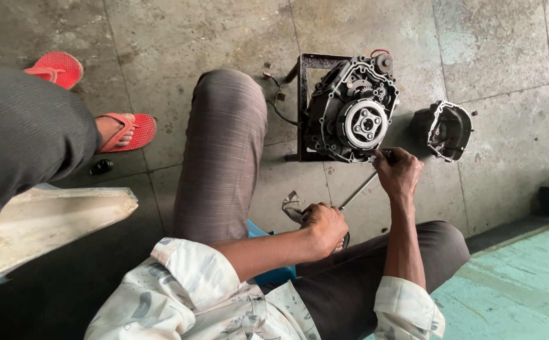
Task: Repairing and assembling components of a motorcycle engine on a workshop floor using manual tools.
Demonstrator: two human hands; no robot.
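Cracked concrete floor underfoot, engine propped in a metal frame at twelve o'clock, clutch side open. Right hand closed round the far end of a long driver, tip hidden at the casing's lower edge. Left hand clenched on the handle at six o'clock. Removed cover lying at two o'clock. Likely working a lower casing fastener; next calls for steady, square turning pressure.

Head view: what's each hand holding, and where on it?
Left hand grips the handle end of a long metal tool. Right hand pinches its shaft near the tip, at the engine casing's lower edge.
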